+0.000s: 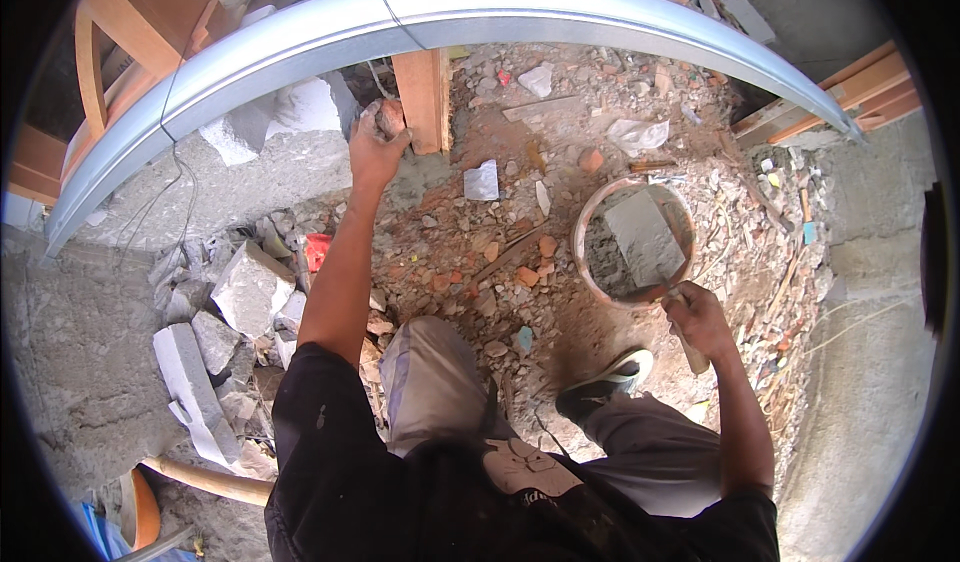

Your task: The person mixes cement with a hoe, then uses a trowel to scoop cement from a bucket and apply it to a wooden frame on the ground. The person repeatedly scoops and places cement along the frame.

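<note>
My right hand point(698, 320) is closed round the wooden handle of a trowel point(645, 237). The trowel's broad, mortar-smeared blade lies over the grey mortar point(605, 250) in a round bucket point(583, 277). At the far left, my left hand point(376, 154) grips a reddish piece of brick point(391, 118). This hand is beside the foot of an orange-brown wooden post point(428, 102), at the edge of a low grey block wall point(290, 167). Fresh-looking grey mortar point(415, 177) lies below the post. My fingers partly hide the brick piece.
A long silver metal channel point(480, 7) spans the far side, with thin wire tied round it. Broken blocks point(252, 287) are heaped on the left. Rubble point(520, 262) covers the ground around my feet. A concrete ledge point(865, 332) runs along the right.
</note>
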`<state>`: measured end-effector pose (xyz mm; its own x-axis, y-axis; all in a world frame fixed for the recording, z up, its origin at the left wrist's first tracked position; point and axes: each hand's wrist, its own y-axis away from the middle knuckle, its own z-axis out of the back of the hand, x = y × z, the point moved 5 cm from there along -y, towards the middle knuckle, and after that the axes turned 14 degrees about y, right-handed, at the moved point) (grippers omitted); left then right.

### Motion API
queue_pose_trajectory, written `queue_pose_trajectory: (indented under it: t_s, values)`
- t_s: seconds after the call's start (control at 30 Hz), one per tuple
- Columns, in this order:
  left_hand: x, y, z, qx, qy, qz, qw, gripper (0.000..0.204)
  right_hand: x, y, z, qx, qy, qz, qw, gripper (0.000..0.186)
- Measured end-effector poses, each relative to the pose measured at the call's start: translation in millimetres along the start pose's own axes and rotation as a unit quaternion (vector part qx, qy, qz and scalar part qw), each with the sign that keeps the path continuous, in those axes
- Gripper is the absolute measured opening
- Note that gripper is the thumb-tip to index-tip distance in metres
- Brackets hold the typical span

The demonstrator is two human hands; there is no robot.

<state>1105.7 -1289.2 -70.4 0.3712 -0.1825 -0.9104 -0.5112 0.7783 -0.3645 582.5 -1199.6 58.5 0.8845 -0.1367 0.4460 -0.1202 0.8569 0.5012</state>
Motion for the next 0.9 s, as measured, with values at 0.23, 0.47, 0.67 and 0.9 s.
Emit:
queue_pose_trajectory:
  t_s: [0.23, 0.47, 0.67, 0.9]
  values:
    - [15.2, -5.7, -8.6, 0.056, 0.135, 0.013, 0.989, 0.064, 6.4, -1.2, 1.1, 0.007, 0.030, 0.007, 0.999, 0.029]
    - [-6.7, -18.8, -3.3, 0.196, -0.181, -0.069, 0.961, 0.062, 11.3, -2.6, -2.1, 0.004, 0.068, 0.021, 0.997, 0.025]
    - [-15.2, -17.5, -2.0, 0.196, -0.244, -0.064, 0.948, 0.060, 2.2, -3.8, -8.1, 0.000, 0.045, 0.010, 0.999, 0.022]
    - [-17.5, -25.5, 3.1, 0.179, -0.152, -0.033, 0.971, 0.032, 2.9, -3.8, -13.3, 0.007, 0.030, 0.006, 1.000, 0.021]
